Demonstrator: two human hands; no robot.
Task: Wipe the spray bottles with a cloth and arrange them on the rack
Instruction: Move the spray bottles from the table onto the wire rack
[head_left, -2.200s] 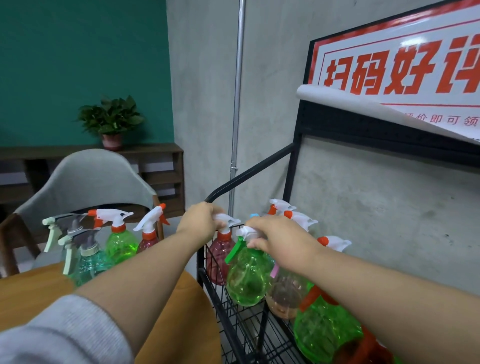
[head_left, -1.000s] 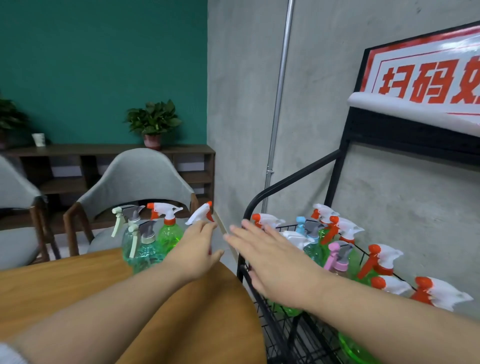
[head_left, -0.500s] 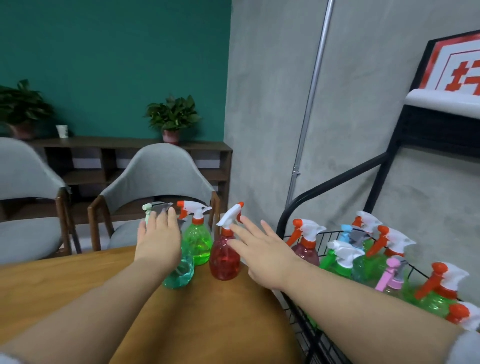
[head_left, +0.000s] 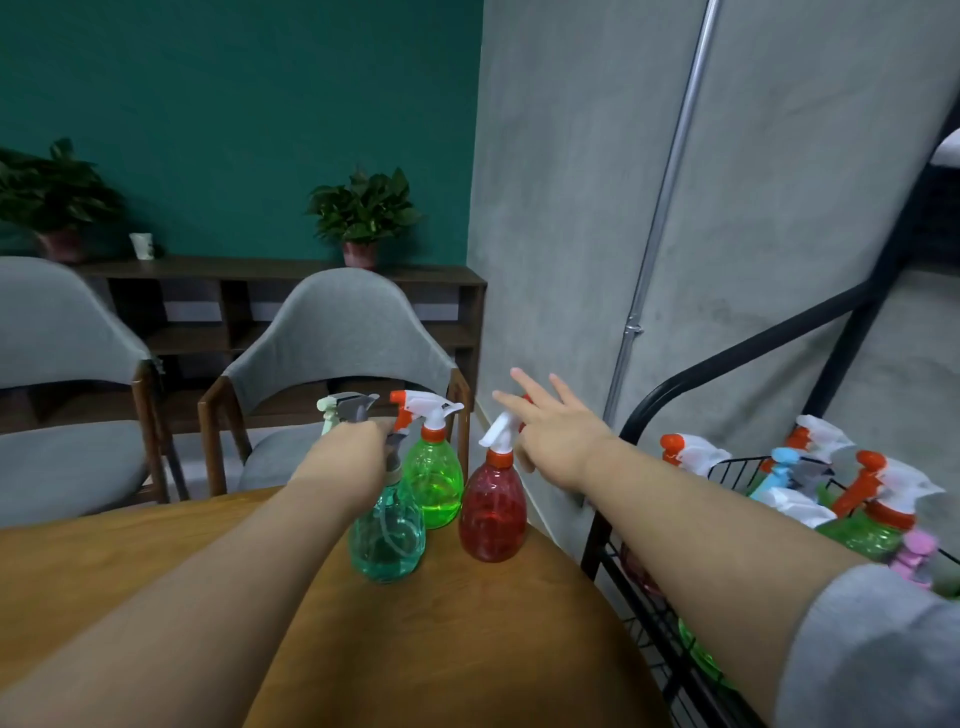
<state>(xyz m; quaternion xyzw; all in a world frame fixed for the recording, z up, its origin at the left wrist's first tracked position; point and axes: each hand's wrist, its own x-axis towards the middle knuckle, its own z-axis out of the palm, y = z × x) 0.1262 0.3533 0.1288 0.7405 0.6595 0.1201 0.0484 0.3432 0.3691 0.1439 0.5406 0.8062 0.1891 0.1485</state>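
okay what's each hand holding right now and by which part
The left hand grips the teal spray bottle round its neck, below the trigger head. The right hand holds nothing, fingers spread above the red spray bottle.

A teal wall (head_left: 234, 104) is seen at the back, met on the right by a grey concrete wall (head_left: 571, 208) along which a metal pipe (head_left: 670, 176) is run. A dark wooden shelf unit (head_left: 291, 306) is set against the teal wall, topped by two potted plants (head_left: 363, 213) and a white cup (head_left: 141, 245). Two grey chairs (head_left: 337, 332) are placed at a wooden table (head_left: 130, 545).
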